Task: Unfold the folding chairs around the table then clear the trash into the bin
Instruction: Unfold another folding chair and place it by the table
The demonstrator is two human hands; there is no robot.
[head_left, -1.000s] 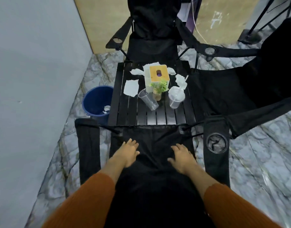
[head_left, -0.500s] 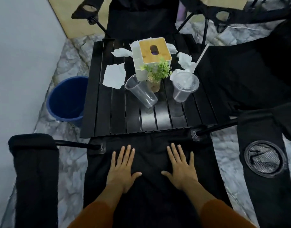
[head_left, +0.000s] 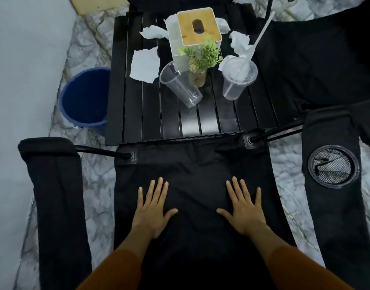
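Pressing left hand [head_left: 151, 212], right hand [head_left: 244, 210] flat on chair seat [head_left: 196, 174], seemingly matte fabric.

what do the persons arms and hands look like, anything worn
The left sleeve and right sleeve are long, rust-orange, seemingly ribbed knit, ending short of the wrists. The left hand and right hand are bare: no gloves, rings or watch show.

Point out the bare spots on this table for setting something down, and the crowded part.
Free: the near strip of table slats between the open cup, the lidded cup and the chair seat; also the left slats nearward of the flat paper. Crowded: the far half, around tissue box, plant, crumpled tissues.
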